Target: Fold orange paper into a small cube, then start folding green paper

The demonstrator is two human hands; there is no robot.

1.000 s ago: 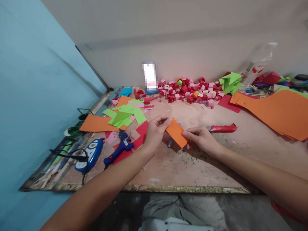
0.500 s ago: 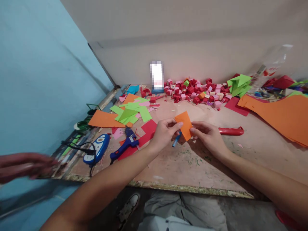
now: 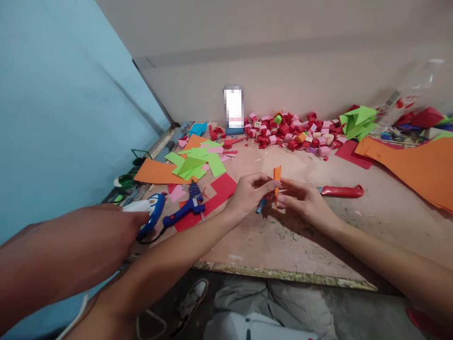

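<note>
My left hand (image 3: 253, 191) pinches a small piece of orange paper (image 3: 277, 182) between thumb and fingers. On its other side my right hand (image 3: 306, 200) grips the same piece, thumb in front. The paper stands upright above the table and shows as a narrow strip, seen nearly edge-on or folded. A blue pen-like stick (image 3: 261, 206) pokes out below my left hand; whether I hold it I cannot tell. Just beyond my right hand lies a knife with a red handle (image 3: 343, 191), its blade mostly hidden.
Another person's hand (image 3: 95, 236) reaches in from the left onto a blue-and-white device (image 3: 155, 212). Beside it lie a blue glue gun (image 3: 191, 205) and green paper pieces (image 3: 193, 163). Small paper cubes (image 3: 283, 132), a phone (image 3: 234, 107) and orange sheets (image 3: 414, 165) sit farther back.
The orange paper has gone from showing its broad face to a narrow strip between my hands. The other person's hand has come in from the left over the blue-and-white device.
</note>
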